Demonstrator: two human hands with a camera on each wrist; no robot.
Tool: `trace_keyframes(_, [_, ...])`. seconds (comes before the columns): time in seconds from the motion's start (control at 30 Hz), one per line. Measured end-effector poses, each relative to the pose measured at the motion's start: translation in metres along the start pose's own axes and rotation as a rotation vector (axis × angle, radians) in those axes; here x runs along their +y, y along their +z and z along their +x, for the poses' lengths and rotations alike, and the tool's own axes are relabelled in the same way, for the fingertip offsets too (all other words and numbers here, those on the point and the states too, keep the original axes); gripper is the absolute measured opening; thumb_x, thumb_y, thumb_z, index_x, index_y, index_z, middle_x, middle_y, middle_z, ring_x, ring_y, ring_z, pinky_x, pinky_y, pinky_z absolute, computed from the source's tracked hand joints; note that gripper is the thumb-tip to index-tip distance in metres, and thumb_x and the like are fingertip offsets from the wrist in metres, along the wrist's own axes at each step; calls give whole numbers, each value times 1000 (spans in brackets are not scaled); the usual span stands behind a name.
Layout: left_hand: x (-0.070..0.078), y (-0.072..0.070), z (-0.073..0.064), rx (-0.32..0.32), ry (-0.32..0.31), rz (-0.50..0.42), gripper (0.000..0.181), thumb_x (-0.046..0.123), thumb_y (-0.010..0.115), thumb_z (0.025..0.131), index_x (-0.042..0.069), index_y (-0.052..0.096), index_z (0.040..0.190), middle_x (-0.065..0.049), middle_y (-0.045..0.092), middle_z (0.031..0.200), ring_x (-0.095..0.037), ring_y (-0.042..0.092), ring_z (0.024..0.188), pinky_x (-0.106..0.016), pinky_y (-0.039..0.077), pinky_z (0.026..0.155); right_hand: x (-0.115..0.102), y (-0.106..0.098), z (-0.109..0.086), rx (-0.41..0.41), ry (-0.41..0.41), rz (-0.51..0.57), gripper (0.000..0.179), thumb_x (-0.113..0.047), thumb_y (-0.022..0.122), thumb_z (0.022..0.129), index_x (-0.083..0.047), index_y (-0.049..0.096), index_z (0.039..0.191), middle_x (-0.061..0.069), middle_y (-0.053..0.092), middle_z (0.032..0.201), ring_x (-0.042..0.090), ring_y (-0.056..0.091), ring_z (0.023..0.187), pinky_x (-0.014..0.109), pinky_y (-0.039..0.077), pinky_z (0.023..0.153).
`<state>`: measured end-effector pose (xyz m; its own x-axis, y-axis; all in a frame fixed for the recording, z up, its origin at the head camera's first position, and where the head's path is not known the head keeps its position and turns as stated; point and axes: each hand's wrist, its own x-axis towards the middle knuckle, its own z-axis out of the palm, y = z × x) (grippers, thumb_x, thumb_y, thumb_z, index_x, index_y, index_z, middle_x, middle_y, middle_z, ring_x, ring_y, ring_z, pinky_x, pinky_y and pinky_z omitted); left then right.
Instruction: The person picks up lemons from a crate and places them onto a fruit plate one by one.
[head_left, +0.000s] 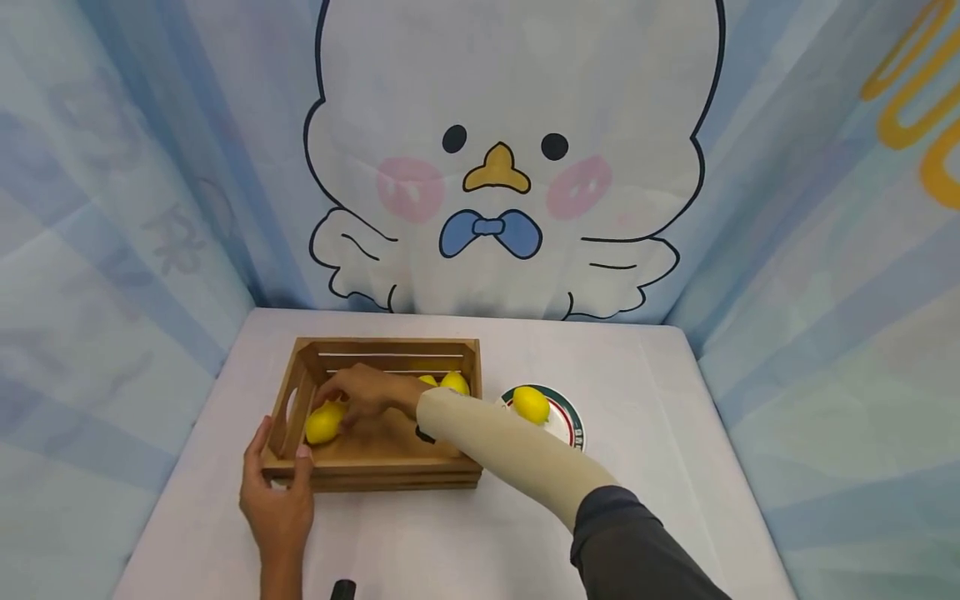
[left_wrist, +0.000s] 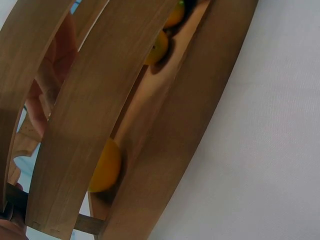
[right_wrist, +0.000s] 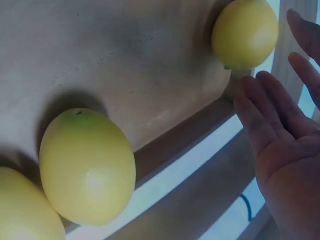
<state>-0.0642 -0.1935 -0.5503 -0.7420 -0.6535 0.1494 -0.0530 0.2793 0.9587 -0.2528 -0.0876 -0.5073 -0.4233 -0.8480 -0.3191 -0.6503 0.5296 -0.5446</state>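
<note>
A slatted wooden crate [head_left: 397, 479] stands at the left of the white table. My left hand [head_left: 277, 508] grips its front left corner, thumb over the front rim and fingers along the left side. Inside the crate, my right hand [head_left: 365, 392] is beside a yellow lemon [head_left: 322, 423] at the left end. From the right wrist, the fingers [right_wrist: 257, 120] look loosely extended just short of that lemon [right_wrist: 245, 35], holding nothing. Other lemons [head_left: 454, 382] lie at the back right of the crate, partly hidden behind the right forearm.
Right of the crate, a white plate with a green and red rim [head_left: 576, 421] carries one lemon [head_left: 531, 404]; the right sleeve [head_left: 517, 454] covers part of the plate. A small dark object [head_left: 343, 590] shows at the bottom edge. Curtains [head_left: 825, 333] surround the table.
</note>
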Motion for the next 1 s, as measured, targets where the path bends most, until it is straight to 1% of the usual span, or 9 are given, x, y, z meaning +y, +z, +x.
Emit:
trace_keyframes(0.07, [0, 0, -1, -5, -3, 1, 63, 10, 67, 102, 25, 47, 160, -3, 47, 167, -18, 37, 159, -34, 25, 134, 2, 2, 1, -2, 8, 15, 50, -23, 83, 94, -28, 68, 141, -6, 65, 147, 10, 60, 132, 16, 49, 108])
trace_keyframes(0.23, [-2, 0, -1, -1, 2, 10, 64, 9, 68, 101, 25, 48, 160, 1, 49, 166, -18, 39, 158, -32, 26, 134, 5, 7, 5, -4, 2, 55, 50, -21, 83, 93, -23, 69, 141, -3, 66, 145, 13, 60, 131, 18, 49, 109])
trace_keyframes(0.3, [-2, 0, -1, 2, 3, 12, 63, 9, 69, 101, 23, 49, 159, 2, 49, 165, -17, 39, 158, -31, 26, 133, 5, 10, 7, -10, -3, 51, 50, -22, 83, 94, -22, 68, 141, -4, 66, 144, 11, 59, 131, 18, 48, 110])
trace_keyframes(0.4, [-4, 0, -1, 6, 7, 3, 63, 7, 69, 100, 19, 50, 159, 1, 50, 165, -17, 40, 157, -31, 26, 133, 3, 13, 10, -17, 3, 35, 50, -23, 83, 93, -23, 68, 141, -5, 65, 145, 9, 58, 132, 18, 47, 112])
trace_keyframes(0.5, [-4, 1, 0, 8, 15, -11, 63, 5, 70, 99, 17, 50, 158, -1, 50, 165, -18, 41, 157, -32, 27, 133, 1, 17, 12, -11, 14, 12, 49, -22, 83, 93, -24, 69, 140, -5, 66, 144, 9, 58, 130, 19, 47, 113])
trace_keyframes(0.6, [-5, 1, 0, 5, 18, -20, 64, 5, 70, 99, 22, 50, 158, -2, 50, 165, -18, 41, 156, -31, 27, 133, -1, 20, 13, 0, 37, -16, 47, -21, 83, 93, -23, 69, 138, -5, 67, 140, 9, 59, 126, 18, 47, 112])
trace_keyframes(0.73, [-7, 2, 0, 1, 20, -28, 64, 6, 68, 101, 26, 49, 159, -2, 50, 165, -17, 41, 157, -31, 26, 133, -1, 25, 12, 13, 73, 1, 47, -20, 85, 92, -22, 69, 136, -6, 67, 137, 8, 61, 121, 16, 49, 107])
trace_keyframes(0.83, [-8, 2, 0, 3, 23, -32, 64, 5, 67, 101, 24, 49, 159, -3, 50, 165, -18, 40, 157, -31, 25, 134, 0, 28, 11, 22, 60, 20, 48, -18, 87, 89, -20, 70, 134, -6, 67, 137, 9, 62, 121, 14, 49, 103])
trace_keyframes(1.0, [-8, 2, 1, 9, 29, -39, 63, 4, 67, 101, 20, 49, 159, -5, 50, 164, -17, 41, 156, -28, 25, 133, 2, 31, 15, 21, 37, 26, 48, -19, 89, 88, -19, 72, 133, -6, 65, 137, 9, 62, 121, 13, 48, 101])
